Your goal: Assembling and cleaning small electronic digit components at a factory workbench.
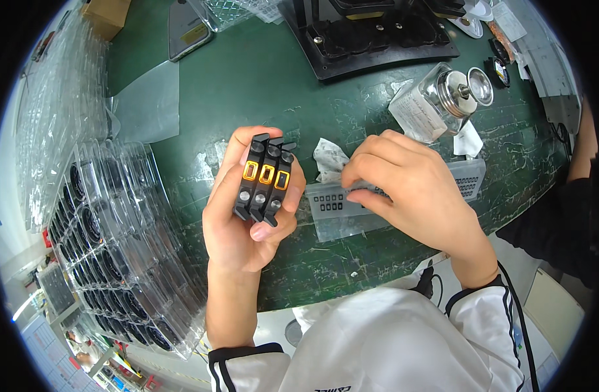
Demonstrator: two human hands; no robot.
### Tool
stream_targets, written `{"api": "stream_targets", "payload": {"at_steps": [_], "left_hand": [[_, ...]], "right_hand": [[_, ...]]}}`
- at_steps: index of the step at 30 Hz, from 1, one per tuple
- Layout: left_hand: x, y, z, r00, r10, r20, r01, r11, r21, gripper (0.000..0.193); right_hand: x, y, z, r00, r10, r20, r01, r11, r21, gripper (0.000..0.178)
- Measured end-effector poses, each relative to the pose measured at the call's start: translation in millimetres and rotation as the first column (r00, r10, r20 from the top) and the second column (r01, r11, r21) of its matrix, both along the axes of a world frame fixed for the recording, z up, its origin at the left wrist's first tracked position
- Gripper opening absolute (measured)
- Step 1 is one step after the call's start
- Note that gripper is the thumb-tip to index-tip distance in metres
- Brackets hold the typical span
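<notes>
- The black pieces (263, 189), three of them, sit just left of the frame's centre, packed side by side in a slanting row, above the green tabletop (201, 91).
- Each is a narrow, matte black bar with angled ends. A rounded rectangular frame in bright orange-gold is set midway along it, and a round silvery or grey disc shows towards either end.
- Inside the gold outlines the centres look dark, most plainly in the right-hand piece.
- The left hand (229, 228) grips all three together, fingers curled behind and around them, thumb at their lower right.
- The right hand (410, 189), right of centre, is bent over a clear sheet (329, 225), thumb and forefinger close together; whether they pinch anything, I cannot tell.
- That sheet carries rows of small black rectangular outlines at both ends; a crumpled white tissue (330, 159) lies by its upper left edge.
- Writing: the glass bottle (436, 98) at upper right bears a white label (418, 111) with dark script, tilted and hard to read.
- Dark lettering shows on the white garment (391, 346) at the bottom edge.
- A grey phone (187, 32), upper left, has a yellowish patch, its marks too small to read.
</notes>
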State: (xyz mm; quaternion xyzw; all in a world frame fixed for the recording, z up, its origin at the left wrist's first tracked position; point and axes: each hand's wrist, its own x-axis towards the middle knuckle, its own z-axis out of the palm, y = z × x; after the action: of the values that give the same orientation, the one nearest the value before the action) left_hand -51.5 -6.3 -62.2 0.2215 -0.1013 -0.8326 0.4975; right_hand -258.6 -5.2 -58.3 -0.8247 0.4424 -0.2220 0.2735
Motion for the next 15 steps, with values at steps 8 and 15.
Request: {"api": "stream_targets", "payload": {"at_steps": [8,15], "left_hand": [[-3.1,1.4,-1.2,0.999,-0.035,0.012,0.034,0.999,0.025,0.028],[-7.4,1.7,-1.3,0.998,-0.054,0.022,0.052,0.997,0.061,0.027]], "right_hand": [[6.4,3.3,-10.8,0.984,-0.099,-0.149,0.049,0.952,-0.303,0.017],[22.7,15.1,-8.1,0.949,-0.215,-0.232,0.102,0.902,-0.419,0.02]]}}
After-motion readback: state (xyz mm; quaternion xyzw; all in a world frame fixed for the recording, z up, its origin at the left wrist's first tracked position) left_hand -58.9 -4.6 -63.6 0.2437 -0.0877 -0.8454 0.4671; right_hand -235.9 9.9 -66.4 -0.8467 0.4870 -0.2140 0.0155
